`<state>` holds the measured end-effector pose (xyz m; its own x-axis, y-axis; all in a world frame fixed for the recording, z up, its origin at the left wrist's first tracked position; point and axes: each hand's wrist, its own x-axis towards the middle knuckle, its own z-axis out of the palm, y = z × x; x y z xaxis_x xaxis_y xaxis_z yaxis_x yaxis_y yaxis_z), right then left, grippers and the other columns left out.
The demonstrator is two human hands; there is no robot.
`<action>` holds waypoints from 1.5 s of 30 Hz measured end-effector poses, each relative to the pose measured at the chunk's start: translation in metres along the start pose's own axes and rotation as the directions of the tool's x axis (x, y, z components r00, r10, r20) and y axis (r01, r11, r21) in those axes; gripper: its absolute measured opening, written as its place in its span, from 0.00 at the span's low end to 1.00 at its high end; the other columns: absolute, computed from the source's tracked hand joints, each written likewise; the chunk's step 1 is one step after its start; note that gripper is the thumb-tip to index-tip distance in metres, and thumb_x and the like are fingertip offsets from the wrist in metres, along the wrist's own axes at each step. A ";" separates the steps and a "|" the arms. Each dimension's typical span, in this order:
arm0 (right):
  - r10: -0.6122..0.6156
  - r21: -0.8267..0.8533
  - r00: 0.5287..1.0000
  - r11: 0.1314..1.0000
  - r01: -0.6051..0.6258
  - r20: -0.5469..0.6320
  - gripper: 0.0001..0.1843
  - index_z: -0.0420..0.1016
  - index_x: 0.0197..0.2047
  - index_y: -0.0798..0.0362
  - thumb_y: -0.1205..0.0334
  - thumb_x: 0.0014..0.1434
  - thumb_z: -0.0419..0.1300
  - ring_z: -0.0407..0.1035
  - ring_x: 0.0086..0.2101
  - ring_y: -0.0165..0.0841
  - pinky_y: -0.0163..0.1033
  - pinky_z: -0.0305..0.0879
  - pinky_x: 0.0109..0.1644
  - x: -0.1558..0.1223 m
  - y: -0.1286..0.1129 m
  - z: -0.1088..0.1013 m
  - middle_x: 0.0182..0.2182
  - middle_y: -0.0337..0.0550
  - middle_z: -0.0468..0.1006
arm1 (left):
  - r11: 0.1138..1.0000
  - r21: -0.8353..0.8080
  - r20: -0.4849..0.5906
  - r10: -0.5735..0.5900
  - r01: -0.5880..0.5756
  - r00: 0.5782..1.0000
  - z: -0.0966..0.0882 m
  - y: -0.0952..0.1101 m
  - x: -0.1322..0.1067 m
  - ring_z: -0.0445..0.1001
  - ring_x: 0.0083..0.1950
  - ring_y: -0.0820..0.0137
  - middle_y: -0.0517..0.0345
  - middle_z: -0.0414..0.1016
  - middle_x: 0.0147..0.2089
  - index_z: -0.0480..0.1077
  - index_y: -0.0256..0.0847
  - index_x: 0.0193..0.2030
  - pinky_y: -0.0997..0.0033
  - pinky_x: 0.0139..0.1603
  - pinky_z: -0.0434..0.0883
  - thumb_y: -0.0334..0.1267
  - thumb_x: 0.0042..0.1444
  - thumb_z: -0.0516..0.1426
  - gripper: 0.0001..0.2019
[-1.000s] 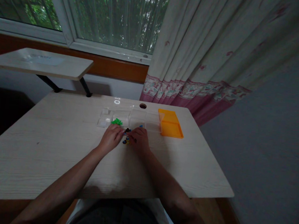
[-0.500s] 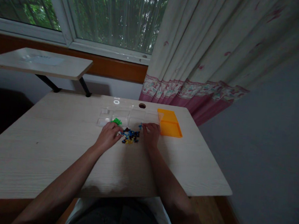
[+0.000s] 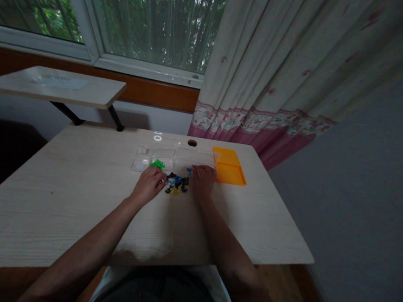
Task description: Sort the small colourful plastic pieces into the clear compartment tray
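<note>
A small heap of blue, black and yellow plastic pieces (image 3: 178,181) lies on the table between my hands. My left hand (image 3: 148,183) is at the heap's left edge, its thumb and fingers drawn together; anything between them is too small to make out. Just beyond it, green pieces (image 3: 157,164) sit in a compartment of a clear divided box (image 3: 186,154). My right hand (image 3: 203,181) rests over the front right of that box with the fingers closed. A few blue pieces (image 3: 189,170) show right beside its fingertips, and what the fingers hold is hidden.
An orange two-panel case (image 3: 231,167) lies right of the clear box. Behind the box is a round hole (image 3: 192,143) in the pale wooden table (image 3: 79,197). A raised shelf (image 3: 101,92) stands at back left; a curtain (image 3: 253,113) hangs behind the table.
My left fingertips have closed up slightly at the heap's edge. My right hand stays almost in place beside the blue pieces. The whole view has shifted very slightly.
</note>
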<state>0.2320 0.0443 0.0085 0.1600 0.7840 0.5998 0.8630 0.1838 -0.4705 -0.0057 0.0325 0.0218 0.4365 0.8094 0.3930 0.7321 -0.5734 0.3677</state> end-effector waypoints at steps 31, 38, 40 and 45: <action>-0.078 0.110 0.997 0.991 0.079 -0.015 0.10 0.81 0.40 0.53 0.63 0.64 0.58 0.68 0.42 0.37 0.45 0.60 0.53 -0.001 -0.013 -0.006 0.36 0.47 0.79 | 1.000 0.009 -0.023 -0.025 0.025 0.999 0.003 0.002 0.001 0.69 0.44 0.59 0.49 0.70 0.37 0.71 0.39 0.38 0.58 0.48 0.67 0.40 0.64 0.54 0.08; -0.265 0.180 0.959 0.953 0.244 0.100 0.08 0.82 0.40 0.49 0.61 0.63 0.60 0.67 0.43 0.36 0.43 0.61 0.53 -0.013 -0.035 -0.008 0.36 0.44 0.79 | 0.970 -0.229 -0.124 -0.109 0.078 0.986 0.000 0.010 0.003 0.70 0.42 0.63 0.52 0.71 0.36 0.69 0.40 0.37 0.63 0.44 0.68 0.41 0.66 0.51 0.10; -0.348 0.215 0.928 0.924 0.315 0.134 0.08 0.82 0.42 0.48 0.61 0.63 0.60 0.67 0.43 0.36 0.43 0.61 0.52 -0.016 -0.040 -0.008 0.35 0.44 0.79 | 0.930 -0.342 -0.115 -0.184 0.136 0.976 0.001 0.013 0.002 0.70 0.38 0.66 0.55 0.71 0.33 0.68 0.40 0.35 0.66 0.40 0.68 0.43 0.66 0.51 0.12; -0.448 0.242 0.878 0.882 0.405 0.165 0.11 0.80 0.47 0.46 0.57 0.64 0.59 0.68 0.43 0.35 0.43 0.61 0.52 -0.022 -0.046 -0.006 0.36 0.44 0.79 | 0.744 -0.617 0.007 -0.324 0.259 0.946 0.011 0.011 0.000 0.69 0.30 0.71 0.61 0.71 0.28 0.69 0.40 0.37 0.72 0.33 0.66 0.47 0.64 0.52 0.13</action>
<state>0.1915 0.0154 0.0212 -0.3254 0.7041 0.6312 0.7100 0.6228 -0.3287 0.0085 0.0273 0.0163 0.1793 0.9522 0.2473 0.3349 -0.2954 0.8947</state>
